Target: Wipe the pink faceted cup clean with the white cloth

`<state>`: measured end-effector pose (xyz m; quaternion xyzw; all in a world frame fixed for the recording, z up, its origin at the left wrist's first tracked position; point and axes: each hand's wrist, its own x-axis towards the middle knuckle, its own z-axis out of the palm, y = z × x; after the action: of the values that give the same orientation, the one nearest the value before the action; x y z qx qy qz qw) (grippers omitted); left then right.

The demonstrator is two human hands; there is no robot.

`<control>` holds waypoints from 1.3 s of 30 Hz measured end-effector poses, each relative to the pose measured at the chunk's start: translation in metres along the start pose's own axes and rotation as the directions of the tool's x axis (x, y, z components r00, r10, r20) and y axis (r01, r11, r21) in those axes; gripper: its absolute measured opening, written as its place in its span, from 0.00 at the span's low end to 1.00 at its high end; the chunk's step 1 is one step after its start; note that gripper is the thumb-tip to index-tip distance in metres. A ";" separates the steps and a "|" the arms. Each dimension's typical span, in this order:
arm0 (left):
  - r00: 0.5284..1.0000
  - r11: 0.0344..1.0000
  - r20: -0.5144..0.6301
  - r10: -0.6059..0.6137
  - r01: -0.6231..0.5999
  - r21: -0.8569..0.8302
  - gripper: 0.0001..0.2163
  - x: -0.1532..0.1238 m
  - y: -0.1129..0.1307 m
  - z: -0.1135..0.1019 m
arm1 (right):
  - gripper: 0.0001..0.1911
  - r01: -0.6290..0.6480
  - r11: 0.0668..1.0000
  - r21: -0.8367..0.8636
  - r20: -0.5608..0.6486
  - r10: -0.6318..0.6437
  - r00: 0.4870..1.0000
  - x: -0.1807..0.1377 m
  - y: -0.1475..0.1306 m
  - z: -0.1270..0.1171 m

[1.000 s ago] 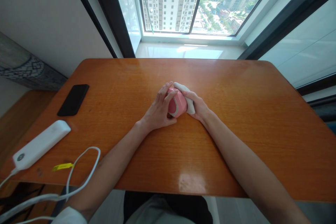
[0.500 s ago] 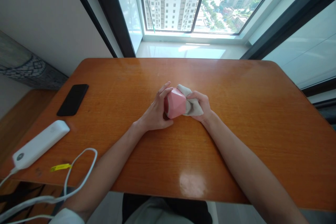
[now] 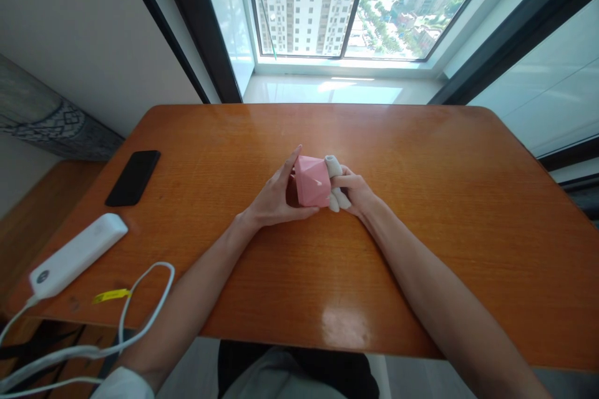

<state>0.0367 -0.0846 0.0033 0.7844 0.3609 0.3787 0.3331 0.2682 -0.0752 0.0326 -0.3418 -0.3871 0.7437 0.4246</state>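
A pink faceted pot-like object (image 3: 312,181) is held up between my two hands over the middle of the table. My left hand (image 3: 281,196) grips it from the left, thumb along the near lower edge and fingers at the far side. In my right hand (image 3: 354,192) is a bunched light-grey cloth (image 3: 335,184), pressed against the object's right side. The fingertips of that hand are partly hidden by the cloth. What lies inside the pink object cannot be seen.
On the left of the wooden table (image 3: 397,274) lie a black phone (image 3: 133,177) and a white oblong device (image 3: 78,255). Its white cable (image 3: 161,299), with a yellow tag (image 3: 111,295), loops near my left forearm. A window (image 3: 346,6) stands behind the table.
The pink object has turned in my left hand, and its left fingers have shifted. The cloth has moved from the object's upper right and is bunched tighter against its right side.
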 end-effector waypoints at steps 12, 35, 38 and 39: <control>0.997 0.997 -0.072 0.024 -0.019 0.073 0.47 0.003 -0.015 0.003 | 0.04 0.064 0.996 -0.056 -0.053 -0.067 0.996 0.002 0.010 0.004; 0.985 0.966 -0.031 0.171 -0.162 0.202 0.63 -0.002 -0.007 -0.005 | 0.14 0.013 0.999 -0.048 -0.052 -0.016 0.999 0.003 0.009 0.000; 0.996 0.975 -0.038 0.084 -0.075 0.210 0.63 -0.001 -0.004 -0.008 | 0.12 0.040 0.993 -0.109 -0.058 -0.047 0.997 0.004 0.014 0.000; 0.996 0.973 -0.050 0.076 -0.064 0.224 0.62 0.000 -0.004 -0.009 | 0.12 0.057 0.992 -0.116 -0.070 -0.065 0.995 0.004 0.015 0.000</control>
<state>0.0277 -0.0807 0.0045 0.8176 0.3826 0.3701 0.2193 0.2610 -0.0768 0.0184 -0.3805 -0.4234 0.6940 0.4409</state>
